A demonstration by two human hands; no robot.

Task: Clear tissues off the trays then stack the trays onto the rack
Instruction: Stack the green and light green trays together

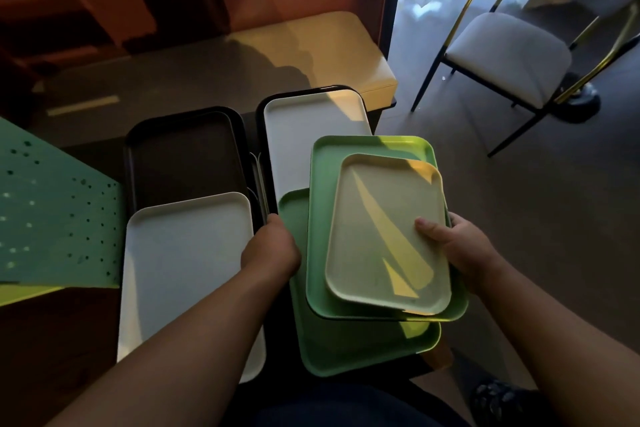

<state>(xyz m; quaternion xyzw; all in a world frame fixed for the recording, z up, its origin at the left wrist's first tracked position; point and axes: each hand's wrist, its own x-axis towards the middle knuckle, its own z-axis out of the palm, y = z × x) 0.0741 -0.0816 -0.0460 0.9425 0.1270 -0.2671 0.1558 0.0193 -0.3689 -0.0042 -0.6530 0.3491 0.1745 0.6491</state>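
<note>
A small cream tray [381,229] lies on a green tray [320,218], and I hold this stack in the air with both hands. My right hand [457,246] grips its right edge, thumb on the cream tray. My left hand [272,246] holds the stack's left edge, fingers hidden beneath. Under the stack lie another green tray [346,350] and a white tray [304,135] inside a black one. To the left, a white tray [180,270] overlaps a black tray [187,156]. No tissues are visible on any tray.
A green perforated panel [52,211] stands at the left. A yellow cushioned bench [329,48] sits behind the trays. A white-seated chair [509,55] with metal legs stands at the right on the dark floor.
</note>
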